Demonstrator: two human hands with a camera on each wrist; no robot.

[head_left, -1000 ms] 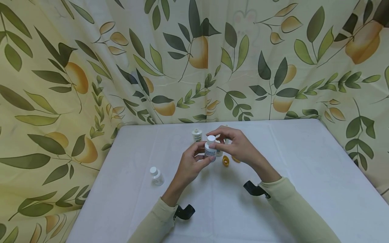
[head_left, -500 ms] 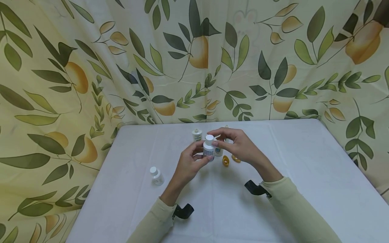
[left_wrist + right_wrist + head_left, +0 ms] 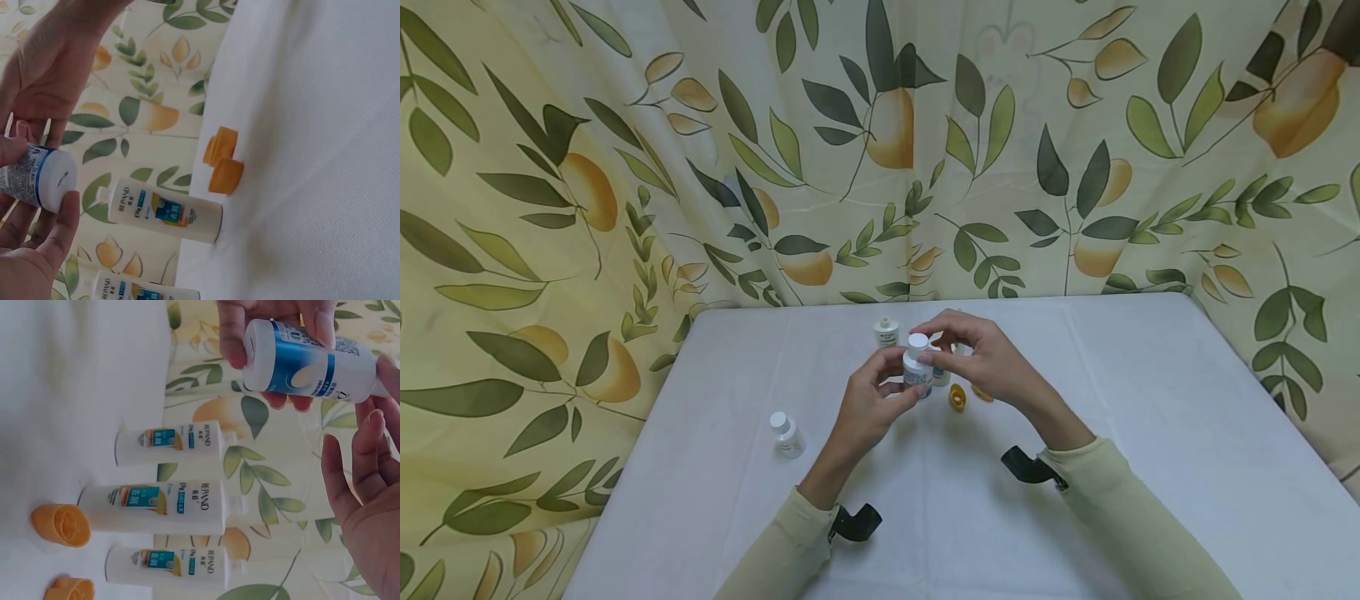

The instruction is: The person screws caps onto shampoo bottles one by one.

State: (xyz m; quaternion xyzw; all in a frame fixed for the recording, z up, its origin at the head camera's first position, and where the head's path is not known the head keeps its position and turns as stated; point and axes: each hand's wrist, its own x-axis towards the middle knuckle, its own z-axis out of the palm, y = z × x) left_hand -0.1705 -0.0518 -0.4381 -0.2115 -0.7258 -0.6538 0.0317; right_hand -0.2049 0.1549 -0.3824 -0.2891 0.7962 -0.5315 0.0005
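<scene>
My left hand holds a small white bottle with a blue label around its body, off the table. The right hand has its thumb and fingertips at the white cap. In the right wrist view the bottle lies across the upper part, its cap end mostly hidden by fingers. The left wrist view shows the round base of the bottle between the left thumb and fingers. Behind the hands, several white lotion bottles without caps stand on the table.
Two orange caps lie in front of the lotion bottles. A second small white bottle stands to the left on the white-covered table. A leaf-patterned curtain hangs behind the table's back edge.
The bottle and both hands shift slightly left, then a little back right. My right thumb moves left across the cap. The things on the table stay put.
</scene>
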